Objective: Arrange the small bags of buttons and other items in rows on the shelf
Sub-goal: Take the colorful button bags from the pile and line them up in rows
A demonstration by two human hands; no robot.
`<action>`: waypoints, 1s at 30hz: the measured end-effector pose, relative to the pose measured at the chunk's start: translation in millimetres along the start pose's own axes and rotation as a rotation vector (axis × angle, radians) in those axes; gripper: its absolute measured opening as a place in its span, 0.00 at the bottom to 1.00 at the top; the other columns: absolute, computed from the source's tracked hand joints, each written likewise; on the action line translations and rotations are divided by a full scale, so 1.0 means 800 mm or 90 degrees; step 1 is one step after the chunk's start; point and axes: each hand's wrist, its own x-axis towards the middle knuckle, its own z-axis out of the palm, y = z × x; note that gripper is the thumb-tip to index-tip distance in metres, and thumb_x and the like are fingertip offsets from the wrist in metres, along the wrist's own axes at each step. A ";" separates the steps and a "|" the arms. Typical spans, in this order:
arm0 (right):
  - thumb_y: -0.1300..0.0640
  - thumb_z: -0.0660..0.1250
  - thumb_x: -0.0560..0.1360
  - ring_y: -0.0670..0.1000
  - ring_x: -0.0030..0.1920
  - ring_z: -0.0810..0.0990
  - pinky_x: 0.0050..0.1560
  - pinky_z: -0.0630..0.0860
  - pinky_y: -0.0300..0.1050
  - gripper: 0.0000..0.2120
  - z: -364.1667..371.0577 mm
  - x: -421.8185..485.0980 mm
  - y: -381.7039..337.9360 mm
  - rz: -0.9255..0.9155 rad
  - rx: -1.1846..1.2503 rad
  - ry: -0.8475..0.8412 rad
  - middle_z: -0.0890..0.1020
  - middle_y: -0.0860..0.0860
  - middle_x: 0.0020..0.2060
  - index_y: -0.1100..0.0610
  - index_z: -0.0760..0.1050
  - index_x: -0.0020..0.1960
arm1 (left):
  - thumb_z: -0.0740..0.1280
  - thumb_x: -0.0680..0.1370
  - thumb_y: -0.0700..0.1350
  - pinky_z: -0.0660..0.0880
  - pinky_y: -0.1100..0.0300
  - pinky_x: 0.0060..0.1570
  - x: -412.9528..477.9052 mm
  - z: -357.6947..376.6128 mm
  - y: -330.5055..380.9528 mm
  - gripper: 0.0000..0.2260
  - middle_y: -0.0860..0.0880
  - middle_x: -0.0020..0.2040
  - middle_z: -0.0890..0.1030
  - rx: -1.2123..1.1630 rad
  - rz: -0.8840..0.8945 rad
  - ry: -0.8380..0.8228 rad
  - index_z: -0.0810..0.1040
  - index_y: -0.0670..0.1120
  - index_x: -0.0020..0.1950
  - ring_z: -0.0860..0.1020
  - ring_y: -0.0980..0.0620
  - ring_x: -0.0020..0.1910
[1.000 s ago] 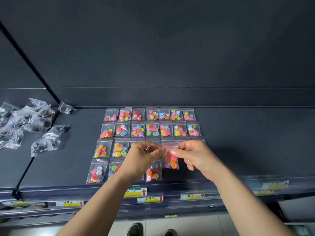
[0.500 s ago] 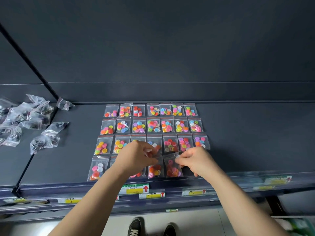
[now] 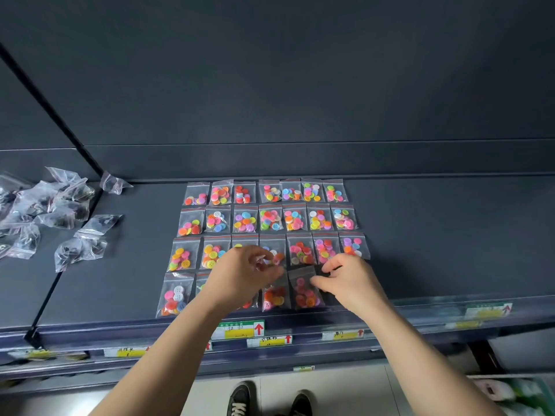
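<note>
Rows 1-3 (image 3: 270, 219) done; 4th unfinished right of your right grip (image 3: 351, 280), relaxed, thumb on clear plastic bag of red buttons (image 3: 304, 291). Left grip (image 3: 246, 274): can't tell. Clear bags of dark items (image 3: 79, 250) beyond it unsorted.

Shelf-edge price tags (image 3: 240, 330) carry red up-arrows (image 3: 259, 328); their handwritten characters — too blurred to read.

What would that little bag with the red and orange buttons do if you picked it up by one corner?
It would probably sag: the bag is thin clear plastic, like the crumpled bags on the left. The loose buttons would likely slide to the low end. It looks light, and pushed on the shelf it should slide, not roll.
</note>
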 end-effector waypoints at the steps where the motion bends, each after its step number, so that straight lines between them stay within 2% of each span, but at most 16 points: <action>1: 0.49 0.76 0.69 0.46 0.40 0.80 0.35 0.72 0.38 0.12 -0.002 -0.001 -0.001 -0.003 -0.001 0.008 0.81 0.47 0.41 0.52 0.77 0.48 | 0.67 0.76 0.54 0.77 0.61 0.37 -0.002 -0.001 0.003 0.11 0.53 0.46 0.83 -0.087 -0.013 -0.002 0.78 0.49 0.54 0.80 0.57 0.37; 4: 0.50 0.74 0.71 0.45 0.36 0.80 0.35 0.73 0.38 0.07 -0.013 -0.006 -0.008 -0.037 0.050 0.020 0.83 0.48 0.36 0.53 0.79 0.44 | 0.58 0.82 0.46 0.75 0.63 0.38 -0.011 -0.007 0.014 0.10 0.51 0.44 0.84 -0.399 -0.071 -0.035 0.77 0.43 0.53 0.78 0.54 0.37; 6: 0.52 0.72 0.73 0.43 0.27 0.75 0.30 0.70 0.38 0.04 -0.022 -0.014 -0.018 -0.060 0.171 -0.028 0.84 0.49 0.34 0.53 0.81 0.43 | 0.55 0.82 0.40 0.76 0.66 0.44 -0.012 -0.008 0.020 0.13 0.53 0.46 0.85 -0.478 -0.038 -0.046 0.80 0.42 0.52 0.81 0.53 0.45; 7: 0.53 0.71 0.74 0.45 0.24 0.71 0.28 0.68 0.40 0.04 -0.026 -0.018 -0.023 -0.068 0.242 -0.065 0.84 0.51 0.35 0.53 0.82 0.44 | 0.55 0.82 0.40 0.77 0.64 0.51 -0.010 -0.005 0.023 0.14 0.53 0.51 0.84 -0.503 -0.014 -0.061 0.81 0.44 0.53 0.81 0.53 0.53; 9: 0.51 0.71 0.74 0.48 0.24 0.67 0.26 0.67 0.41 0.06 -0.030 -0.022 -0.032 -0.087 0.329 -0.121 0.84 0.50 0.36 0.53 0.83 0.45 | 0.54 0.83 0.47 0.70 0.56 0.63 -0.006 0.002 0.029 0.15 0.55 0.61 0.80 -0.548 0.005 -0.116 0.80 0.52 0.60 0.75 0.55 0.63; 11: 0.49 0.70 0.75 0.49 0.24 0.67 0.27 0.68 0.42 0.08 -0.031 -0.023 -0.036 -0.094 0.340 -0.137 0.83 0.45 0.32 0.53 0.82 0.47 | 0.52 0.83 0.54 0.65 0.55 0.68 -0.003 0.010 0.039 0.16 0.56 0.67 0.75 -0.566 0.031 -0.164 0.74 0.59 0.66 0.70 0.58 0.68; 13: 0.50 0.70 0.75 0.49 0.24 0.67 0.27 0.68 0.41 0.07 -0.032 -0.020 -0.037 -0.097 0.352 -0.134 0.81 0.43 0.29 0.53 0.82 0.47 | 0.52 0.82 0.55 0.63 0.55 0.70 -0.003 0.017 0.049 0.17 0.57 0.68 0.74 -0.573 0.057 -0.197 0.71 0.59 0.69 0.71 0.59 0.68; 15: 0.53 0.70 0.75 0.49 0.24 0.66 0.26 0.67 0.41 0.05 -0.035 -0.017 -0.035 -0.108 0.375 -0.136 0.79 0.45 0.28 0.54 0.82 0.47 | 0.54 0.80 0.56 0.66 0.56 0.67 -0.005 0.023 0.061 0.18 0.55 0.65 0.77 -0.571 0.062 -0.223 0.71 0.60 0.69 0.74 0.59 0.64; 18: 0.56 0.71 0.75 0.48 0.23 0.66 0.26 0.66 0.41 0.05 -0.045 -0.016 -0.029 -0.118 0.362 -0.110 0.76 0.50 0.26 0.57 0.82 0.45 | 0.61 0.78 0.55 0.71 0.56 0.63 -0.006 0.032 0.067 0.13 0.53 0.63 0.78 -0.518 0.052 -0.217 0.76 0.61 0.62 0.77 0.55 0.60; 21: 0.56 0.72 0.74 0.47 0.23 0.66 0.27 0.67 0.41 0.06 -0.056 -0.013 -0.018 -0.100 0.357 -0.065 0.76 0.47 0.24 0.58 0.82 0.44 | 0.70 0.76 0.47 0.78 0.54 0.52 -0.004 0.039 0.064 0.12 0.45 0.51 0.82 -0.464 0.025 -0.163 0.77 0.45 0.58 0.81 0.51 0.46; 23: 0.55 0.71 0.75 0.47 0.24 0.67 0.27 0.68 0.42 0.06 -0.060 -0.011 -0.010 -0.082 0.358 -0.050 0.74 0.46 0.23 0.58 0.81 0.45 | 0.70 0.75 0.42 0.80 0.55 0.47 -0.002 0.044 0.063 0.09 0.42 0.45 0.83 -0.456 0.015 -0.136 0.77 0.40 0.53 0.82 0.49 0.41; 26: 0.54 0.71 0.75 0.48 0.24 0.66 0.27 0.67 0.42 0.06 -0.062 -0.009 0.001 -0.067 0.393 -0.053 0.73 0.45 0.22 0.57 0.81 0.47 | 0.68 0.76 0.38 0.80 0.58 0.44 0.001 0.050 0.067 0.07 0.41 0.43 0.84 -0.492 -0.005 -0.120 0.78 0.36 0.51 0.83 0.47 0.41; 30: 0.55 0.71 0.75 0.48 0.24 0.66 0.27 0.66 0.42 0.07 -0.066 -0.010 0.010 -0.078 0.378 -0.089 0.76 0.44 0.23 0.59 0.81 0.47 | 0.69 0.74 0.36 0.80 0.58 0.46 0.003 0.057 0.071 0.09 0.38 0.47 0.84 -0.527 -0.018 -0.113 0.78 0.35 0.53 0.83 0.44 0.45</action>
